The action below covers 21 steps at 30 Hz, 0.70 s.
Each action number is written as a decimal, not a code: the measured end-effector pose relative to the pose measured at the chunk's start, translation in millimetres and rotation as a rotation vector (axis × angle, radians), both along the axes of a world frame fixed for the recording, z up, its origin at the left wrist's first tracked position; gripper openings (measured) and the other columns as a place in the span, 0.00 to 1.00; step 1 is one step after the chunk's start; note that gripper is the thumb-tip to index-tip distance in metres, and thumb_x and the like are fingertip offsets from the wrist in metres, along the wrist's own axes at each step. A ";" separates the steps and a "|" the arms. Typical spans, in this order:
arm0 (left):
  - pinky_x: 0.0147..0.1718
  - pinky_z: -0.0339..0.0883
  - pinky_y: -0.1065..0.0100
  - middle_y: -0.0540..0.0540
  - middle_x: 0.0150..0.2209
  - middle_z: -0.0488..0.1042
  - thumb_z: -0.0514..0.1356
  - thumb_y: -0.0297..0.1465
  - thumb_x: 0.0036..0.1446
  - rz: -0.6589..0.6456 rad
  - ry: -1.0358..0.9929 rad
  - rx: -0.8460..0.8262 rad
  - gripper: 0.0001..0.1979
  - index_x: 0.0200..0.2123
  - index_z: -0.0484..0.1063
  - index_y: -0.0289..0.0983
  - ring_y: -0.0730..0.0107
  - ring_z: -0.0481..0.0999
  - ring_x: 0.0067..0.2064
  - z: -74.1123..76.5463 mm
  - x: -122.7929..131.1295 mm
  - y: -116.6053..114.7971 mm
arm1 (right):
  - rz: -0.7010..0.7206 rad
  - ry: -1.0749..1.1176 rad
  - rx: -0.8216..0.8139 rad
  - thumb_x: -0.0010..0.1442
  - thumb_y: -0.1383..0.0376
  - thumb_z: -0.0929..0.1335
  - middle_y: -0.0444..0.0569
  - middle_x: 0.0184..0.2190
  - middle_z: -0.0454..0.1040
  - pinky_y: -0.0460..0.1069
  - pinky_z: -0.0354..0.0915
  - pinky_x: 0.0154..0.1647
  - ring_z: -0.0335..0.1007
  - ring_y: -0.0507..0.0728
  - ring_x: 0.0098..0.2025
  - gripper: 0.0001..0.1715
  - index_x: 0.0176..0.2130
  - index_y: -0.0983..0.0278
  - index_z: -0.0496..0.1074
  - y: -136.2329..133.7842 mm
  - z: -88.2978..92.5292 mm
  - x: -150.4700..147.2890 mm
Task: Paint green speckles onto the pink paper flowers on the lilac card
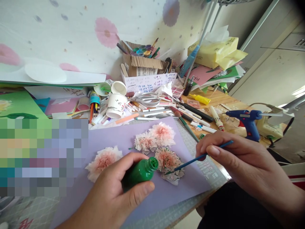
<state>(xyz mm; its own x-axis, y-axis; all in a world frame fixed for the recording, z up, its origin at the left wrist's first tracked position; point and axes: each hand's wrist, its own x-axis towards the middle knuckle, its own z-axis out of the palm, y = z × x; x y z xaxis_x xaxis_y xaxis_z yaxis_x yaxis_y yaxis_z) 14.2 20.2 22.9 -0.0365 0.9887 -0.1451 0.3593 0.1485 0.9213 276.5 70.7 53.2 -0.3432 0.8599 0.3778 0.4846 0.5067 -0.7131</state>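
Observation:
My left hand (119,187) is wrapped round a small uncapped bottle of green paint (140,171), its mouth tilted to the right. Between the thumb and fingers of my right hand (233,159) is a thin blue paintbrush (190,161). The brush tip touches the lower petals of a ruffled paper flower (168,162), whose edges carry dark green marks. Behind it on the purple sheet (190,184) lie a pink and white paper flower (162,134) and a smaller one (145,142) with some green edging. Another paper flower (105,160) sits left, partly hidden by my left hand.
Under the sheet is a grey cutting mat (190,135). Several markers, scissors (147,99) and paper cups (116,105) crowd the back. A blue glue gun (250,122) stands at right, near a cardboard box (143,65) of tools. A blurred patch covers the left.

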 end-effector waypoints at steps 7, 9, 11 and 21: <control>0.36 0.67 0.75 0.60 0.31 0.78 0.68 0.41 0.48 0.037 0.006 0.022 0.11 0.37 0.81 0.50 0.67 0.74 0.36 -0.2 1.3 -1.3 | 0.005 -0.017 0.034 0.69 0.50 0.69 0.43 0.27 0.83 0.41 0.73 0.29 0.81 0.51 0.29 0.20 0.33 0.59 0.79 2.5 -2.5 -7.4; 0.36 0.66 0.74 0.60 0.32 0.78 0.68 0.41 0.48 0.041 -0.003 0.003 0.12 0.38 0.81 0.49 0.67 0.74 0.36 -0.1 1.3 -1.3 | 0.008 -0.029 0.047 0.69 0.49 0.69 0.43 0.27 0.83 0.41 0.73 0.29 0.81 0.51 0.29 0.21 0.32 0.59 0.79 2.6 -2.1 -8.1; 0.36 0.66 0.74 0.59 0.32 0.78 0.68 0.41 0.48 0.032 -0.008 -0.010 0.13 0.38 0.81 0.49 0.66 0.74 0.37 0.0 0.7 -1.0 | 0.012 -0.042 0.058 0.69 0.48 0.68 0.43 0.26 0.83 0.41 0.73 0.29 0.81 0.51 0.28 0.22 0.32 0.59 0.79 2.6 -1.0 -8.8; 0.35 0.67 0.74 0.58 0.32 0.79 0.67 0.41 0.49 0.006 0.028 0.016 0.12 0.39 0.81 0.48 0.65 0.75 0.36 -0.2 -0.6 1.2 | 0.012 -0.055 0.065 0.68 0.49 0.69 0.45 0.26 0.84 0.44 0.74 0.29 0.81 0.53 0.28 0.21 0.32 0.60 0.79 0.6 1.0 -8.9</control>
<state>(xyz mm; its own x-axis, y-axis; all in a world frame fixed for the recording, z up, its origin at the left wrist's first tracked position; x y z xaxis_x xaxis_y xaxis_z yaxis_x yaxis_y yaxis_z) 13.7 21.4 22.7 -0.0467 0.9907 -0.1281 0.3838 0.1362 0.9133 267.6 71.3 54.2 -0.3749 0.8300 0.4129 0.5155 0.5568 -0.6513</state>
